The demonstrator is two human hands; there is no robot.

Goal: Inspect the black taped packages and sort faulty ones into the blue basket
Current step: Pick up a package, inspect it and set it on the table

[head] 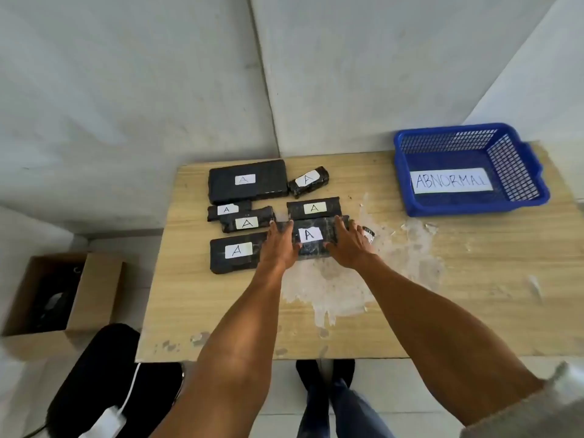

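Both hands share one grip: left hand (279,245) and right hand (347,245) each clasp one end of black taped package (311,237), fingers curled over far edge, white "A" label facing up between them. Cannot tell if lifted or resting.

Judgement: raise clear, turn slowly, check seams, corners and underside before deciding. If faulty, carry to blue basket (512,172), well beyond right hand.

Six other packages (248,181) beside and beyond left hand.

Table (442,311) light wood, worn pale patch (331,289) under wrists. Grey wall corner beyond hands; cardboard box (94,295) on floor, far left.
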